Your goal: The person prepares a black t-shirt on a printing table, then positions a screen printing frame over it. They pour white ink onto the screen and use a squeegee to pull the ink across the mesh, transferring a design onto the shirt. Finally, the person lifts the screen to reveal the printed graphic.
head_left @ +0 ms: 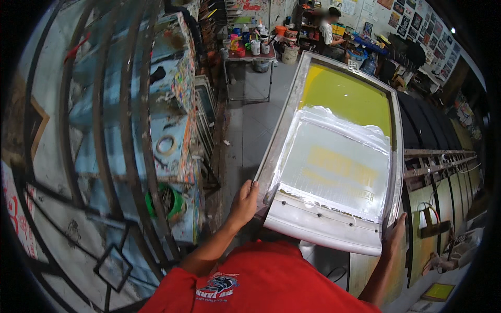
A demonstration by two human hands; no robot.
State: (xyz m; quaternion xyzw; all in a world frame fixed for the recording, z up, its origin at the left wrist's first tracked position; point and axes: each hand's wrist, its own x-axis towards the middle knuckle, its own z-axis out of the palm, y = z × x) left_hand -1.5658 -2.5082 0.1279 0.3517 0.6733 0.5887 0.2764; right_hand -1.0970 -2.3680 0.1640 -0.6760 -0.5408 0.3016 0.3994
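A screen-printing frame (398, 135) with a grey metal rim is tilted in front of me. Its far mesh (344, 96) is yellow-green, and white ink (339, 123) coats the middle over a faint yellow design. Across the near end lies a wide pale squeegee (323, 225) with several dark bolts. My left hand (245, 201) is closed on the left rim near the bottom corner, thumb uppermost. Beside the lower right corner, my right hand (395, 232) grips the rim, most of its fingers hidden behind it.
Metal bars (128, 115) and a paint-stained blue shelf (172, 130) with a tape roll (166, 145) stand left. A small table (249, 56) holds paint pots. Another person (331, 34) is at the back. Long printing boards (422, 198) line the right, with grey tile floor (250, 120) between.
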